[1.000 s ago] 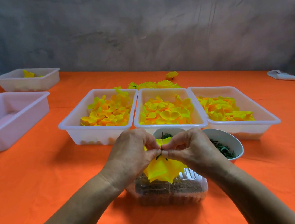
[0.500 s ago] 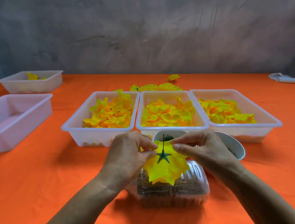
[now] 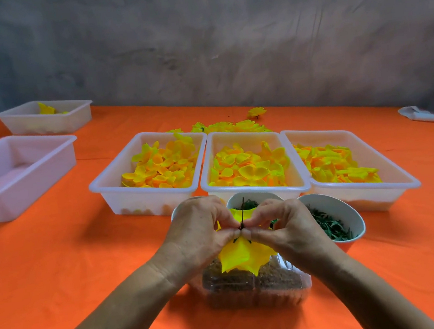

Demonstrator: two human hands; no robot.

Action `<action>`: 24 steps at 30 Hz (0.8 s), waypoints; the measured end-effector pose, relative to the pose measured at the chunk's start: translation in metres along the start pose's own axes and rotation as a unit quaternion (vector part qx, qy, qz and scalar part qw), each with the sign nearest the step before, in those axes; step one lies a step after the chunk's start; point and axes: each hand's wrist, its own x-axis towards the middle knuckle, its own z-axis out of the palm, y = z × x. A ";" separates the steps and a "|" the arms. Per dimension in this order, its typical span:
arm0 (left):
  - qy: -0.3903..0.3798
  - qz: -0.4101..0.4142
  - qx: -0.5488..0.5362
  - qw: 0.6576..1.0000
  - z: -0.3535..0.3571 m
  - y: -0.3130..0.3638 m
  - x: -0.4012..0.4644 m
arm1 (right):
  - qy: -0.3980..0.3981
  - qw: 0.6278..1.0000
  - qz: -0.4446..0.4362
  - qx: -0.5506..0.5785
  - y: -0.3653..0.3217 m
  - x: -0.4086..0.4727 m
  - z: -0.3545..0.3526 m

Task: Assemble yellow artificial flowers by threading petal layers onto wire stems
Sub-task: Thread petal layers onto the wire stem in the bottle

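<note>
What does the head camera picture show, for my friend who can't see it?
Two hands, left hand and right hand, pinch a yellow flower on a thin wire stem. Behind them, three white trays of yellow petals sit on an orange table.

Both forearms reach in from the near edge and converge. The left hand (image 3: 200, 229) and right hand (image 3: 285, 225) meet fingertip to fingertip, each with fingers curled in a pinching grip.
</note>
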 end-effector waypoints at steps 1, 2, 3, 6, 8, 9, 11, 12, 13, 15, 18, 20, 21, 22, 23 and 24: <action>0.002 0.001 0.000 1.000 0.001 0.000 0.001 | 0.002 1.000 0.002 0.008 0.002 0.000 0.001; 0.004 0.001 -0.006 1.000 0.001 -0.001 0.001 | 0.002 1.000 0.003 0.016 0.003 -0.001 0.001; 0.005 0.001 -0.014 1.000 0.002 -0.002 0.000 | 0.002 1.000 0.000 0.021 0.003 -0.002 0.002; 0.008 0.000 -0.009 1.000 0.003 -0.003 0.000 | 0.006 1.000 -0.004 0.010 0.005 -0.003 0.003; 0.005 -0.007 -0.004 1.000 0.002 -0.002 -0.001 | 0.014 1.000 -0.001 0.005 0.003 -0.005 0.004; -0.003 -0.016 -0.008 1.000 0.000 -0.001 0.000 | 0.017 1.000 -0.001 0.004 0.001 -0.007 0.005; -0.038 -0.041 -0.024 0.998 -0.006 0.003 0.001 | 0.023 1.000 -0.002 -0.002 -0.004 -0.011 0.004; -0.058 -0.050 -0.030 0.997 -0.010 0.004 0.002 | 0.024 1.000 -0.003 -0.012 -0.005 -0.012 0.003; -0.068 -0.057 -0.037 0.995 -0.014 0.005 0.004 | 0.024 0.999 -0.003 -0.030 -0.007 -0.013 0.002; -0.057 -0.065 -0.081 0.993 -0.021 0.009 0.006 | 0.028 0.998 0.003 -0.058 -0.010 -0.013 0.002; -0.024 -0.057 -0.137 0.989 -0.022 0.017 0.009 | 0.055 0.997 0.012 -0.061 -0.014 -0.014 0.007; -0.013 -0.057 -0.127 0.990 -0.017 0.020 0.010 | 0.076 0.995 0.016 -0.062 -0.015 -0.014 0.013; -0.011 -0.057 -0.127 0.990 -0.015 0.020 0.010 | 0.082 0.995 0.018 -0.054 -0.015 -0.015 0.015; -0.012 -0.055 -0.132 0.990 -0.013 0.019 0.011 | 0.086 0.995 0.018 -0.045 -0.014 -0.015 0.015; -0.013 -0.051 -0.138 0.989 -0.011 0.018 0.012 | 0.087 0.995 0.015 -0.041 -0.012 -0.015 0.015; -0.016 -0.048 -0.141 0.989 -0.010 0.016 0.012 | 0.089 0.995 0.012 -0.041 -0.011 -0.015 0.015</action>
